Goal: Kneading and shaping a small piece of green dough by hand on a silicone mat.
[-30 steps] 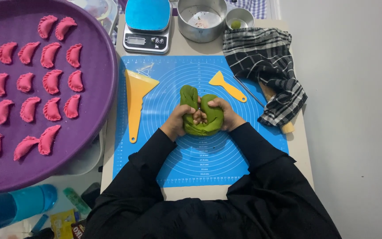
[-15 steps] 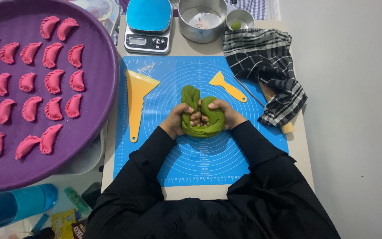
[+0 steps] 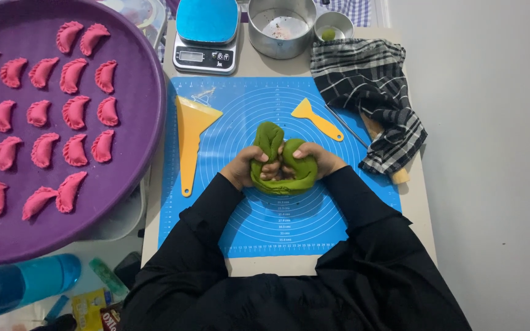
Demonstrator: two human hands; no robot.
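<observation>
Kneading green dough mid-mat, both hands clamped on it, left hand at 9, right hand at 3; better w/ even squeeze, folding inward.

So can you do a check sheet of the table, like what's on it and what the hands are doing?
Surface: blue baking mat on a beige table.
Job's things: green dough, folded into lobes.
Clutter: large yellow scraper, small yellow scraper, checked cloth, kitchen scale, metal pot, small metal cup, purple tray of pink dumplings, blue bottle.
Hands: left hand and right hand both squeeze the dough.
Cables: nothing seen.
Surroundings: pale floor.
</observation>
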